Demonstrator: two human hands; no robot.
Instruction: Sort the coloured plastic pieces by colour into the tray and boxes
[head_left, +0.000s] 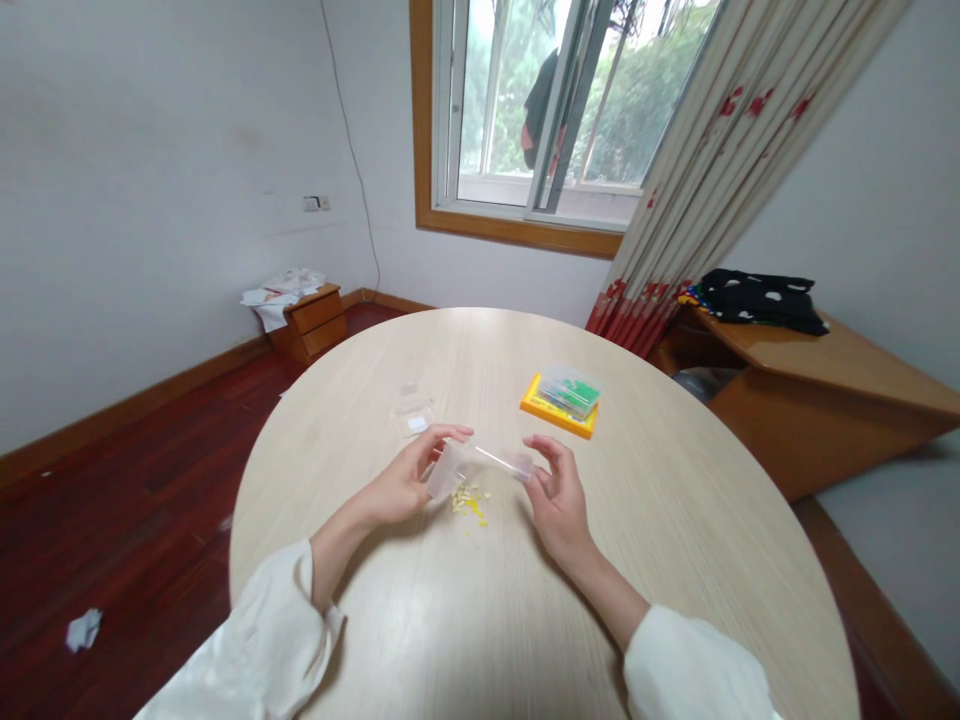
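Note:
Between my hands is a clear plastic box [448, 472], held tilted just above the table. My left hand [401, 482] is closed around its left side, with the thumb below and fingers behind. At the other end, my right hand [561, 505] pinches a clear flap or lid edge between thumb and fingers. Small cream and yellow pieces [470, 500] lie in a loose pile on the table under the box. Whether anything is still inside the box is hard to make out.
On the round table [465, 640], a clear case with green pieces [576, 388] rests on a yellow box [559, 417]. Small clear bags [415, 422] lie beyond my left hand. A wooden cabinet [847, 400] stands right, a small drawer unit [315, 325] back left.

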